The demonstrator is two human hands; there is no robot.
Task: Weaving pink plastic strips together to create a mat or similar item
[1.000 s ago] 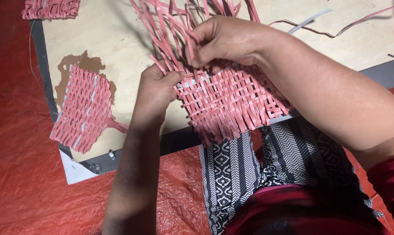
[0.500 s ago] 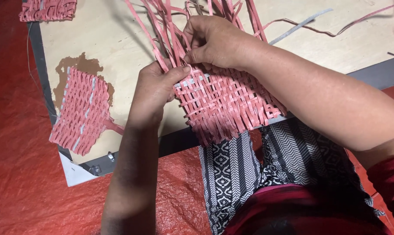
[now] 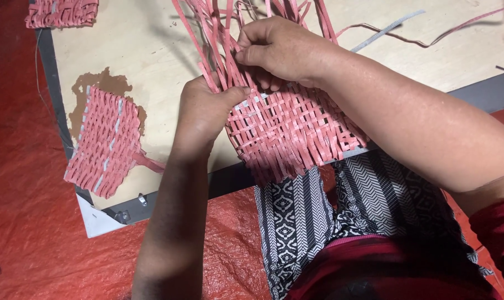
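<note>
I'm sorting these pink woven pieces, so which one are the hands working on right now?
The woven piece at the board's near edge, under both hands, with loose strips rising from it. The other two lie untouched to the left.

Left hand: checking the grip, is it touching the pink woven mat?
Touching. The head view shows the left hand pressing its thumb on the pink woven mat.

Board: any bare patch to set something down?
Free: board between the finished mat and the mat in hand, and the far right strip by the grey strand. Crowded: centre, under left hand, right hand.
</note>
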